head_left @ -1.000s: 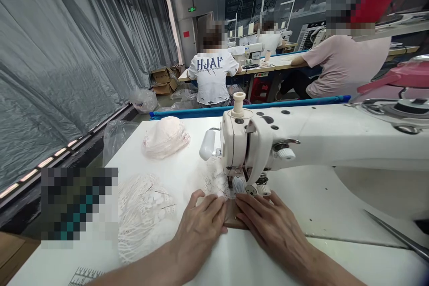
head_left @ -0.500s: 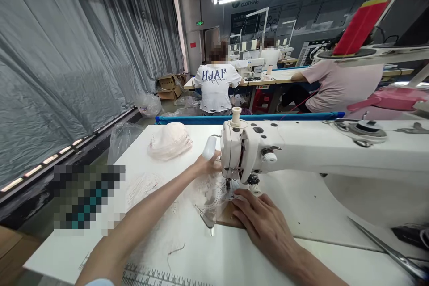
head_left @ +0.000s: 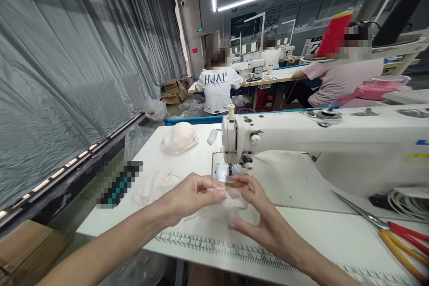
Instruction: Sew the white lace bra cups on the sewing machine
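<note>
My left hand (head_left: 196,194) pinches a piece of sheer white lace fabric (head_left: 228,199) between thumb and fingers, just in front of the sewing machine's needle area. On the other side of the fabric, my right hand (head_left: 259,208) has its thumb spread away from its fingers. Its fingertips are by the fabric's upper edge; whether they touch it I cannot tell. The white sewing machine (head_left: 278,132) has its metal presser area (head_left: 221,172) exposed behind the hands. More pale lace (head_left: 154,185) lies on the table left of my left hand.
A pale moulded cup-shaped piece (head_left: 181,137) sits at the table's back left. Scissors (head_left: 378,223) with yellow and red handles lie at right. A printed ruler (head_left: 214,243) runs along the front edge. Co-workers (head_left: 219,87) sit at machines ahead; a cardboard box (head_left: 33,250) stands at lower left.
Both hands have drawn back toward me from the needle, bringing the lace away from the machine. My left hand has left the machine's far side, and my right hand has lifted and spread.
</note>
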Tool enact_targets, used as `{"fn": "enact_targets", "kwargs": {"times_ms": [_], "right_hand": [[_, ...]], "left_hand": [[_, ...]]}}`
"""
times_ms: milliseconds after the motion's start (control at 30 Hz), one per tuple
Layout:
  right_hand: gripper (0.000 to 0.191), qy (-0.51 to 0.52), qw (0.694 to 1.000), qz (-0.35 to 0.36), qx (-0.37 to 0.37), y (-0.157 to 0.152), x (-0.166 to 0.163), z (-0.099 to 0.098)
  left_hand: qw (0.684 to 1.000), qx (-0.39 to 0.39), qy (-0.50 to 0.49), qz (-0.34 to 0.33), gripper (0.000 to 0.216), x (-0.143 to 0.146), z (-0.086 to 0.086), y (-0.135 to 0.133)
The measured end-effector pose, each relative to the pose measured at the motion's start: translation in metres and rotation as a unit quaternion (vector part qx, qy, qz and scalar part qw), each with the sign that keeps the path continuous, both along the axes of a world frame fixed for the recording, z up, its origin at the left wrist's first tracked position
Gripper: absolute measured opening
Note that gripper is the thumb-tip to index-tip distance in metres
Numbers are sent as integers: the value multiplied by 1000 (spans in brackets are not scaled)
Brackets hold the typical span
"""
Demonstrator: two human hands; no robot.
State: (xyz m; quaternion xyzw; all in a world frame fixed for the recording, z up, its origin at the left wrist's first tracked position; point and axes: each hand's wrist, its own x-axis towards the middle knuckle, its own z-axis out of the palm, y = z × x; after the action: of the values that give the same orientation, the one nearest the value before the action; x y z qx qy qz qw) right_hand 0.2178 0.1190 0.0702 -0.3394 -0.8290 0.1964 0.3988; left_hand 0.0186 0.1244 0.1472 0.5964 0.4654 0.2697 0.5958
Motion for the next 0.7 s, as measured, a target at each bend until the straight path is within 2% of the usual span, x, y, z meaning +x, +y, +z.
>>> {"fn": "enact_targets", "kwargs": {"times_ms": [67, 133, 233, 367, 467, 633, 700], "right_hand": [[17, 23, 995, 47, -86, -12, 7, 9], [24, 53, 973, 99, -204, -25, 19, 12], [28, 84, 914, 159, -364, -47, 38, 9], [30, 104, 842, 198, -491, -75, 47, -3], [35, 140, 814, 194, -529, -89, 41, -13], [42, 124, 826, 163, -526, -106, 28, -31], [46, 91, 832, 212, -505, -109, 22, -45]], "left_hand": [[999, -43, -31, 2, 32, 5, -2, -17], [996, -73, -59, 5, 33, 8, -7, -33], [988, -115, -97, 14, 32, 14, -20, -58], [973, -178, -142, 24, 34, 23, -46, -84], [967, -202, -156, 22, 36, 27, -65, -94], [972, -197, -117, 49, 41, 24, -86, -110], [973, -200, -105, 42, 46, 21, -96, -117]]}}
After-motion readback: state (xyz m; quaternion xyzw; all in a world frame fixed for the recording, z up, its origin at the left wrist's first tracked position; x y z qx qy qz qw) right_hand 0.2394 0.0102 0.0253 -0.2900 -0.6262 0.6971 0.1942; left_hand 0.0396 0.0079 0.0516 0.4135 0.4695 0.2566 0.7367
